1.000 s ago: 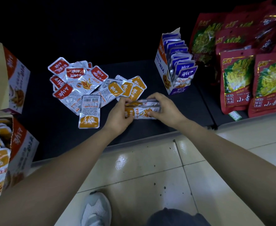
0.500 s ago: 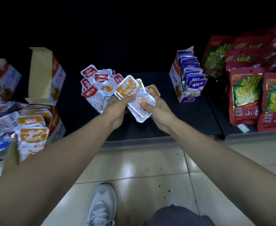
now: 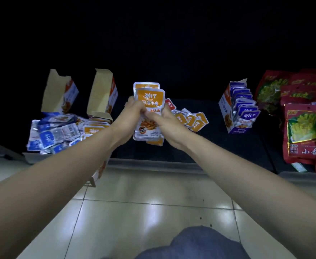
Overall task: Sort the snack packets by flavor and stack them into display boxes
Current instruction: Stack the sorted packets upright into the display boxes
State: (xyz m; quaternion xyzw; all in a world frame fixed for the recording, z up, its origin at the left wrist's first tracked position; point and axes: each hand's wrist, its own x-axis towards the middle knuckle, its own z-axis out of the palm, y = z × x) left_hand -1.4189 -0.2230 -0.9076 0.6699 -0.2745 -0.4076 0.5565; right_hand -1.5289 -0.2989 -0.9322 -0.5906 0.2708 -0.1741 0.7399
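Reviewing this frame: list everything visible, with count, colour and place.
held packets: stack, at least two, orange, upright, centre
loose orange packets: several, on shelf right of hands
red packet: one, behind right hand
blue packets: heap, shelf left
open boxes: two, white-orange, left rear
filled box: one, holds purple packets, right
large bags: several, red, far right
floor: pale tiles, below
left hand: grips stack's left side
right hand: grips its right side

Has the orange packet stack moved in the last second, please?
Yes: the orange packet stack rose off the shelf, upright between left hand and right hand.
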